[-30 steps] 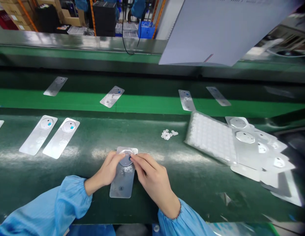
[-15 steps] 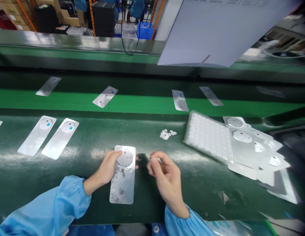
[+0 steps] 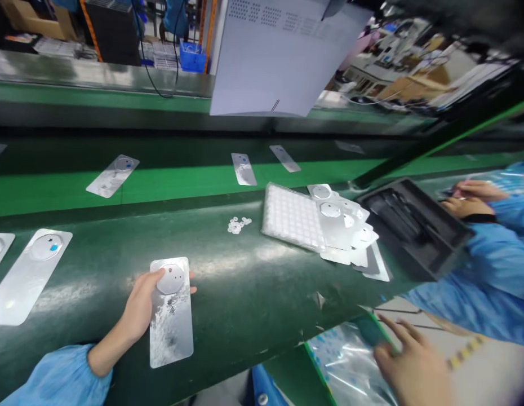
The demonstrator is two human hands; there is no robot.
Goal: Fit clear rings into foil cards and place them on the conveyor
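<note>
A silvery rectangular plate (image 3: 171,312) with a raised round disc near its far end lies flat on the green worktop (image 3: 253,282), left of the white tray (image 3: 292,218).

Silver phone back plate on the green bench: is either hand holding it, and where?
The left hand holds the silver rectangular plate by its upper left edge, beside the round cutout. The right hand rests on a clear plastic bag.
</note>
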